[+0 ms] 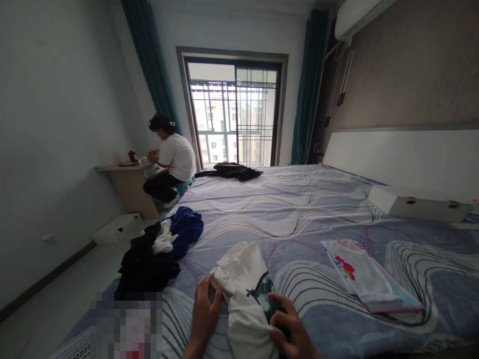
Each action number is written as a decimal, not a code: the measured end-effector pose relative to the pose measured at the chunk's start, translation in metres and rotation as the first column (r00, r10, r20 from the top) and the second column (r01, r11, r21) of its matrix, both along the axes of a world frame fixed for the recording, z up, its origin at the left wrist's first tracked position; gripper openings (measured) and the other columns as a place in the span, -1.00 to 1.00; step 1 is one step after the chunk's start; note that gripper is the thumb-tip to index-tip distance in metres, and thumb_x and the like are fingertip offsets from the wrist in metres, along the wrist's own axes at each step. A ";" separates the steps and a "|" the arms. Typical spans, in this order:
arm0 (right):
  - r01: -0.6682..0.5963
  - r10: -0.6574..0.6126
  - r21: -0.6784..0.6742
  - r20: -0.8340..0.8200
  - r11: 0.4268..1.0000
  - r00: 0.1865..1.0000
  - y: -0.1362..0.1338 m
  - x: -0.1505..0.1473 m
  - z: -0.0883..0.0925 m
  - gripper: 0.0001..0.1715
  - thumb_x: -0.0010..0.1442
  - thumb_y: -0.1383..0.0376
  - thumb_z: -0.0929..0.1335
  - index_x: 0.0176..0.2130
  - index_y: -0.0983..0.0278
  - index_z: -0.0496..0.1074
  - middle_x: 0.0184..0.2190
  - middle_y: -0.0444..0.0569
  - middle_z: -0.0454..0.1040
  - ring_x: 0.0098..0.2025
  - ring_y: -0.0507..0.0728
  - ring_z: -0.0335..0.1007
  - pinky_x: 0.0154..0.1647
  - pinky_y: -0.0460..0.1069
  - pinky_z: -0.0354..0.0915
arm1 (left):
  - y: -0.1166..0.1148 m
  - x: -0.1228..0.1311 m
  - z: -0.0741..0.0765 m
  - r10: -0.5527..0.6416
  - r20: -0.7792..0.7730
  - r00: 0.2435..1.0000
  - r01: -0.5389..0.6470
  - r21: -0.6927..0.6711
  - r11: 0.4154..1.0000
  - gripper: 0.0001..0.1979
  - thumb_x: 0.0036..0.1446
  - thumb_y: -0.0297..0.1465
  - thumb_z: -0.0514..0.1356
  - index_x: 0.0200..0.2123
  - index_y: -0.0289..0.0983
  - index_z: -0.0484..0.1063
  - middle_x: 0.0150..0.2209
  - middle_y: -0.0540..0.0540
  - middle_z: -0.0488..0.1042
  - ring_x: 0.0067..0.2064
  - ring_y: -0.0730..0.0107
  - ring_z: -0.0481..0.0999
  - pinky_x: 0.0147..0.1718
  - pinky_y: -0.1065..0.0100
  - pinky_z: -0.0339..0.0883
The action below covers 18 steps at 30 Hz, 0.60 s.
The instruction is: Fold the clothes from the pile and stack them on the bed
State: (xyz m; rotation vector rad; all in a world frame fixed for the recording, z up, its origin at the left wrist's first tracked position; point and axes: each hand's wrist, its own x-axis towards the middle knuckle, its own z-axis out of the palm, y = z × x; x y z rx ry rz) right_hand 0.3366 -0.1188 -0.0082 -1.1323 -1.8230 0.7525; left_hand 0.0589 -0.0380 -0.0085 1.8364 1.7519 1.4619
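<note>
Can read no text, label, brand, number or sign anywhere. Cannot make out as letters the small pink marks near the neckline of the folded white top. Can find no legible wording in the dark print on the creased white garment, partly covered by the right hand.

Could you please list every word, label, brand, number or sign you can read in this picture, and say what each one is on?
None can be read.
Folded clothes: small pink marks near the top edge, too small and blurred to tell whether they are letters.
White garment: a dark print, partly covered, with no readable lettering.
Air conditioner: no brand can be made out.
</note>
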 end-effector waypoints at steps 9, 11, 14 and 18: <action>0.121 -0.100 -0.105 0.190 0.987 0.977 0.049 -0.041 0.075 -0.69 0.21 0.32 0.32 -0.08 0.19 0.57 -0.15 -0.03 0.60 -0.12 0.14 0.49 0.00 0.01 0.31 | -0.001 0.003 -0.001 -0.223 -0.183 0.958 0.209 -0.091 0.974 -0.78 0.13 -0.14 0.24 -0.30 -0.12 0.58 0.12 -0.18 0.46 0.17 0.00 0.38 0.17 -0.10 0.26; 0.165 -0.145 -0.038 0.318 0.986 0.937 0.082 -0.047 0.077 -0.32 0.06 0.39 0.39 0.19 0.17 0.39 0.17 0.03 0.44 0.21 0.24 0.30 0.25 0.13 0.14 | 0.001 0.001 -0.002 -0.230 -0.110 0.967 0.223 -0.077 0.972 -0.77 0.16 -0.14 0.20 -0.34 -0.14 0.56 0.11 -0.19 0.47 0.15 0.02 0.40 0.16 -0.10 0.27; 0.098 -0.055 -0.057 0.517 0.994 0.854 0.117 -0.057 0.071 -0.12 -0.06 0.36 0.46 0.25 0.21 0.31 0.23 0.12 0.37 0.29 0.36 0.17 0.34 0.33 -0.09 | 0.002 -0.003 -0.003 -0.224 0.035 0.974 0.225 -0.046 0.973 -0.73 0.19 -0.13 0.16 -0.36 -0.16 0.52 0.07 -0.20 0.49 0.12 0.04 0.42 0.14 -0.09 0.29; 0.010 -0.012 0.007 0.570 1.000 0.822 0.122 -0.062 0.072 -0.65 0.06 0.39 0.36 -0.12 0.27 0.54 -0.12 0.09 0.59 0.05 0.26 0.41 0.24 0.17 0.11 | -0.001 -0.004 -0.001 -0.225 0.181 0.957 0.235 -0.038 0.971 -0.73 0.21 -0.13 0.13 -0.32 -0.18 0.46 -0.05 -0.20 0.53 0.05 0.10 0.47 0.08 0.00 0.36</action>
